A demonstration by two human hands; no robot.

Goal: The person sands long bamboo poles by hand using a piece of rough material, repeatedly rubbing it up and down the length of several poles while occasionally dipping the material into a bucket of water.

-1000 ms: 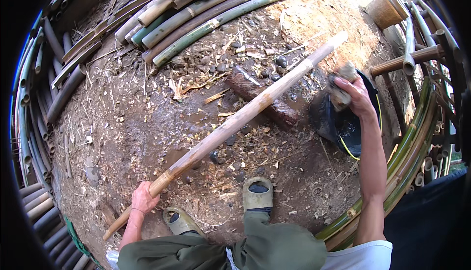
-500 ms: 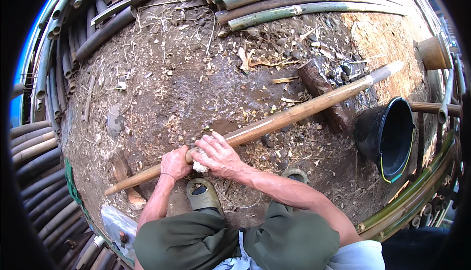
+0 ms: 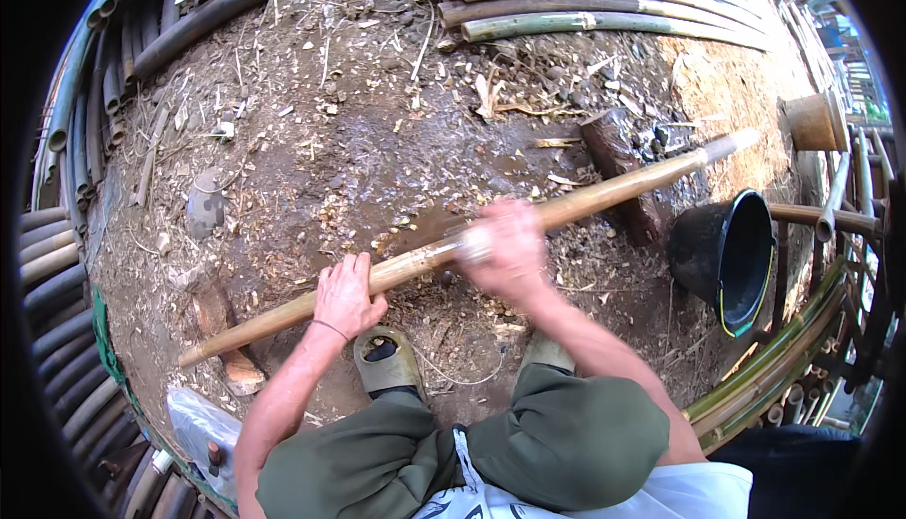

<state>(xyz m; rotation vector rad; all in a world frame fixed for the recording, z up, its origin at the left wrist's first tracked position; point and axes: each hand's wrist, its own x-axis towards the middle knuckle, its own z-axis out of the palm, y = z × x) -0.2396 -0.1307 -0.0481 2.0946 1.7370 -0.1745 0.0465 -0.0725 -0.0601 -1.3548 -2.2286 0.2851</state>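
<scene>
A long tan bamboo pole (image 3: pixel 613 189) lies slantwise in front of me, from lower left to upper right. It rests across a dark wooden log (image 3: pixel 615 156) on the right and a wood block (image 3: pixel 219 323) on the left. My left hand (image 3: pixel 346 294) is closed round the pole's lower part. My right hand (image 3: pixel 510 250), smeared by motion, presses a whitish wad (image 3: pixel 475 245) against the pole near its middle. Whether the wad is cloth or fibre, I cannot tell.
A black bucket (image 3: pixel 694 245) lies tipped at the right, near a brown container (image 3: pixel 813 123). Bamboo poles are stacked at the far side (image 3: pixel 604 21), the left (image 3: pixel 57 283) and lower right (image 3: pixel 769 359). A clear plastic bag (image 3: pixel 200 429) lies lower left. Wood chips litter the ground.
My right hand has slid up the pole to the right with the whitish wad, away from my left hand. The left hand stays on the pole. The view has shifted slightly.
</scene>
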